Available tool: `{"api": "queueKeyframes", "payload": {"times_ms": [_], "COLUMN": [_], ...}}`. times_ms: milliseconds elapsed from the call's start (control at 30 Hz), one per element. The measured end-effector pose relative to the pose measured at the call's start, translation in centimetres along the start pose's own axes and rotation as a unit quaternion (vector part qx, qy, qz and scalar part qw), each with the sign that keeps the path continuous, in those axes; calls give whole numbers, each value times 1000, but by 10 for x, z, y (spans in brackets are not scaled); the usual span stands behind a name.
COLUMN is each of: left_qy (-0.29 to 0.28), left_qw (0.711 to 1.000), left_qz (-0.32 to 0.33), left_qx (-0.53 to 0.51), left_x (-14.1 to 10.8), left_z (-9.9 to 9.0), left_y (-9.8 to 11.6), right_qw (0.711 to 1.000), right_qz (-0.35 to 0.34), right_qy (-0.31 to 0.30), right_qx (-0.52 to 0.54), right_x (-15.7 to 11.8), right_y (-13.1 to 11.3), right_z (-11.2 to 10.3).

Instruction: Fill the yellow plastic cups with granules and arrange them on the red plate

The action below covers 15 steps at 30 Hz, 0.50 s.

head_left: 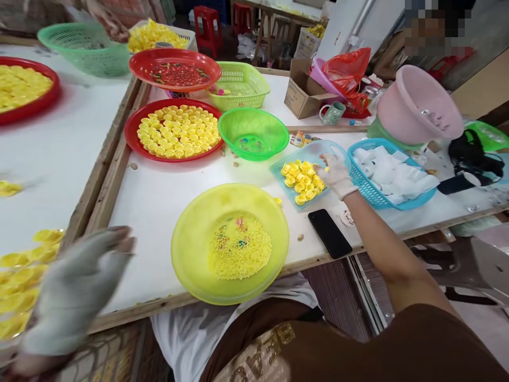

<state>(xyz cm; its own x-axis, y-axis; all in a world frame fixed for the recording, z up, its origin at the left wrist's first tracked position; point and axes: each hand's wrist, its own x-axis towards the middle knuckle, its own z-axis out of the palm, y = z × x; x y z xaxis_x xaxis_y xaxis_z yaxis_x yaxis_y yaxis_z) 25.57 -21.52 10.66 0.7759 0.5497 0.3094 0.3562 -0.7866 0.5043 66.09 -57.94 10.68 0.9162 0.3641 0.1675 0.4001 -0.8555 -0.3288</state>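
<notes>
My right hand, in a pale glove with bare fingertips, reaches over a clear blue tray at a heap of small yellow plastic cups. Its fingers look apart, with no held thing visible. At the lower left, my left hand, also gloved, is blurred by motion; its fingertips point right and lie close together, and whether they hold anything is unclear. Yellow cup-like pieces lie beside it. In front of my body stands a yellow basin containing small yellow beads and a few coloured bits.
A black phone lies near the table edge. Behind are a green bowl, a red tray of yellow cups and a raised red dish. On the right stands a blue basket with white pieces. Another person's hand is at upper left.
</notes>
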Motion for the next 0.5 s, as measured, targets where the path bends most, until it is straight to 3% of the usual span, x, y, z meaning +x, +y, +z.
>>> {"api": "queueKeyframes", "payload": {"times_ms": [133,200,300,367,433,500], "left_qy": [-25,-36,-11,11,4,-49], "left_qw": [998,996,993,992,990,983], "left_qz": [49,70,108,126,141,162], "left_qx": [0,29,47,23,-25,-76], "left_x": [-10,-10,-8,-3,7,24], "left_z": [68,85,80,71,69,77], "left_y": [19,32,48,60,77,103], "right_qw": [981,975,981,988,988,982], "right_qz": [-40,-67,-86,-58,22,120], "right_qy": [-105,-121,-86,-18,80,117], "right_qx": [-158,-173,-150,-142,-133,-84], "right_x": [-1,-1,4,14,27,41], "right_y": [-20,-33,-32,-13,19,55], "right_z": [37,50,53,44,31,20]}}
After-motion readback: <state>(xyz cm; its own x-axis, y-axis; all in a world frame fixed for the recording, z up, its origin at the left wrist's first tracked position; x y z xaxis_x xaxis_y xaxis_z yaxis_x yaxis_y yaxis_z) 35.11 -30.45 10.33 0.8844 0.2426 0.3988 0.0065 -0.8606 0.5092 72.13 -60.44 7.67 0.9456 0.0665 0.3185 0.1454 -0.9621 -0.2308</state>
